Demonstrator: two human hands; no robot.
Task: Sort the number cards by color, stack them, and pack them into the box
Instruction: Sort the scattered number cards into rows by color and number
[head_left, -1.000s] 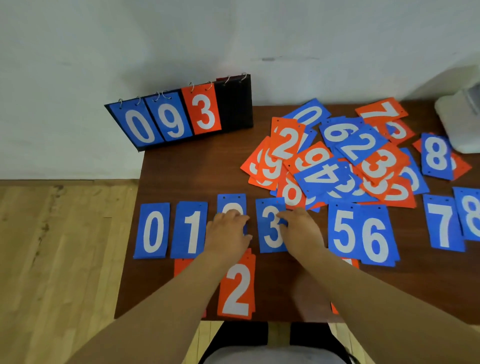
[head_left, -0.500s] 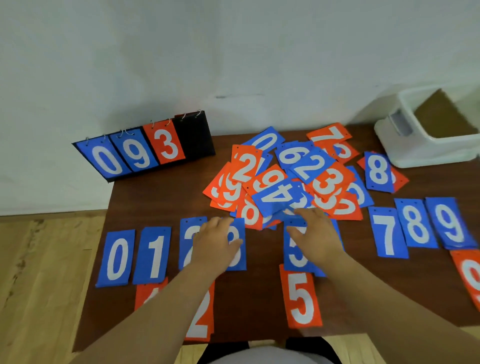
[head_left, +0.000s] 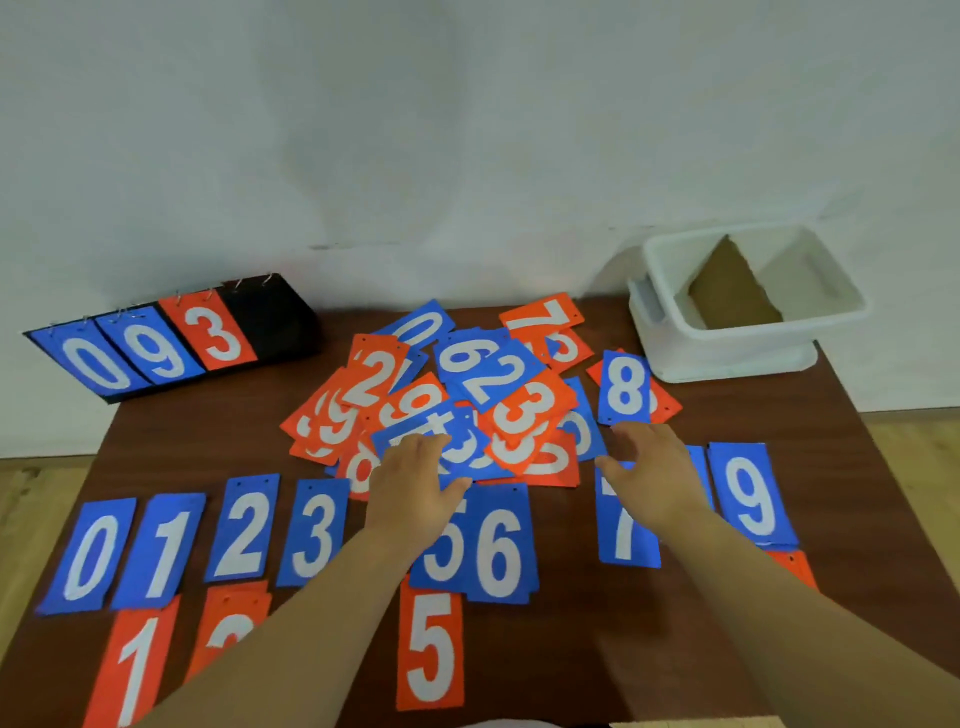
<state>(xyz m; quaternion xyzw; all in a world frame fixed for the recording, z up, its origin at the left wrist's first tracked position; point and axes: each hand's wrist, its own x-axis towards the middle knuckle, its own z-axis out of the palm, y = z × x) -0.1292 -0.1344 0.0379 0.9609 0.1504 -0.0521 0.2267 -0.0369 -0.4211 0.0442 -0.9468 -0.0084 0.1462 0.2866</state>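
Note:
Blue number cards lie in a row across the brown table (head_left: 857, 499): 0 (head_left: 88, 556), 1 (head_left: 158, 551), 2 (head_left: 241, 527), 3 (head_left: 314, 530), 6 (head_left: 496, 545), 7 (head_left: 623, 530), 9 (head_left: 750, 493). Below them lie orange cards 1 (head_left: 132, 670) and 5 (head_left: 430, 652). A mixed pile of blue and orange cards (head_left: 467, 395) covers the middle. My left hand (head_left: 415, 483) rests flat on a blue card (head_left: 410, 436) at the pile's near edge. My right hand (head_left: 649, 467) hovers, fingers spread, over the blue cards beside the 7. The white box (head_left: 737, 332) stands at the back right.
A black flip scoreboard (head_left: 171, 338) showing 0, 9, 3 stands at the back left against the white wall. Wooden floor shows on both sides of the table. A blue 8 card (head_left: 623, 387) lies between the pile and the box.
The view has tilted up. My left hand left the blue 2 and 3 and went up to the pile's edge. My right hand slid right, from the 5 toward the 7.

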